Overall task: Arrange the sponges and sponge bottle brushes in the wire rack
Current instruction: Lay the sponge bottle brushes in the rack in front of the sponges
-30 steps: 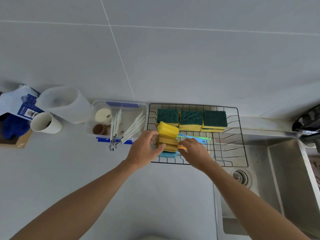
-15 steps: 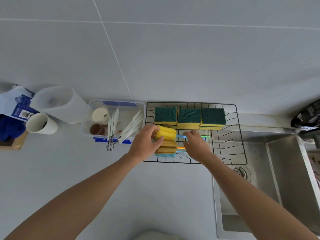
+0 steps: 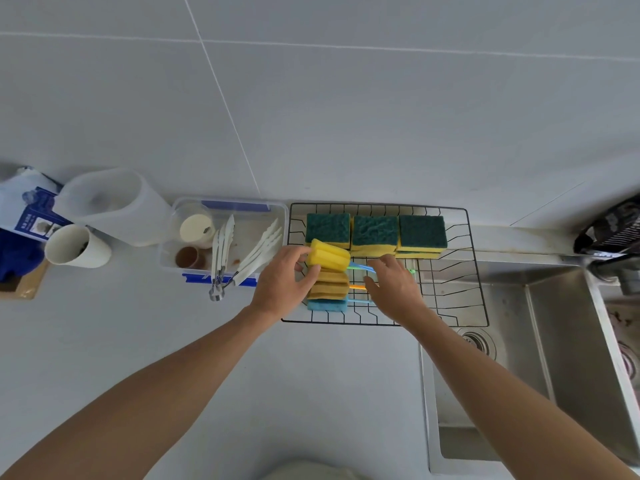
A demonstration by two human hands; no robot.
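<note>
A black wire rack [image 3: 471, 271] sits on the counter beside the sink. Three green-topped yellow sponges [image 3: 375, 232] line its back row. In its front left lie several sponge bottle brushes side by side: a bright yellow head [image 3: 329, 255], darker yellow heads [image 3: 330, 285] and a blue head [image 3: 327, 305], their thin coloured handles pointing right. My left hand [image 3: 284, 282] grips the bright yellow brush head, thumb and fingers around it. My right hand [image 3: 391, 287] rests over the handles with its fingers spread; whether it pinches one is hidden.
A clear plastic tray [image 3: 280, 211] with tongs, a cup and a small brown dish stands left of the rack. Further left are a white jug [image 3: 110, 206] and a white cup [image 3: 74, 245]. The steel sink [image 3: 554, 358] lies to the right.
The bright yellow brush head has moved back toward the green sponges, held by my left hand. My right hand has slid right along the handles, and its fingers have spread.
</note>
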